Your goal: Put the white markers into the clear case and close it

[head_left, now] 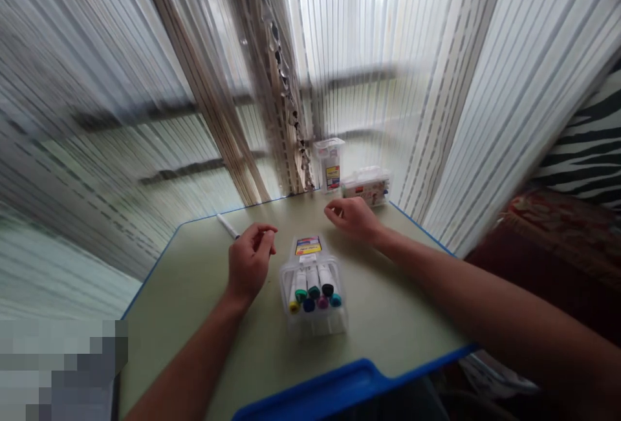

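Observation:
A clear plastic case (286, 279) lies on the table between my hands, its end facing me. Several white markers (313, 277) with coloured caps, among them green, black, yellow, blue, pink and teal, fill it. My left hand (247, 262) is left of the case with its fingers curled in and nothing visible in them. Just beyond its knuckles a single white marker (227, 226) lies on the table, its near end partly hidden by the hand. Further back on the right, my right hand (355, 219) is loosely closed, with nothing seen in it, before a clear box (369, 188).
An upright clear container (330, 165) with a yellow label stands at the table's back edge. The pale green table (383, 317) has a blue rim (315, 390). String curtains (369, 52) hang close behind it. A dark red covered piece of furniture (524, 259) is at the right.

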